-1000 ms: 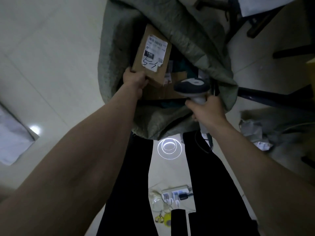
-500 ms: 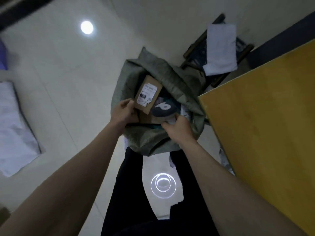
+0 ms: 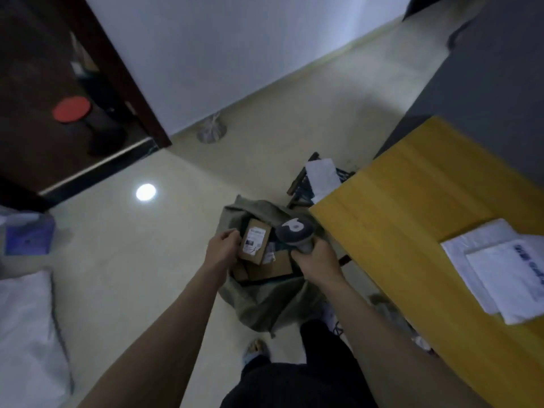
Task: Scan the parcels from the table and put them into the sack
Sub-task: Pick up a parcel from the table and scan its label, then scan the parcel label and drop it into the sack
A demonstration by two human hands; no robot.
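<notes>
The small cardboard parcel (image 3: 254, 240) stands tilted in the mouth of the grey-green sack (image 3: 265, 301) on the floor, label side up, leaning on other brown boxes already inside. The left hand (image 3: 222, 253) is at the parcel's left edge, fingers (image 3: 232, 234) curled narrow against that edge; whether they grip the box or only touch it is hard to tell through the blur. The right hand (image 3: 316, 262) is wrapped round the handle of the scanner (image 3: 294, 229), whose dark head hangs over the right side of the sack opening.

The parcel looks like a stiff, light carton: flat faces, firm corners, nothing that should sag or slip. It probably takes a one-handed pinch across its short sides, thumb on one long edge and fingers on the other, keeping off the white label so it stays readable. Its cardboard gives good friction, but the corners could crush if it is dropped hard onto the boxes below.

To the right, on the yellow worktop (image 3: 412, 219), lie the white mailer bags (image 3: 500, 275), stacked near the far right edge. These look soft and floppy, likely thin and slick, best taken by a pinch at one edge or with a flat hand slid beneath.
</notes>
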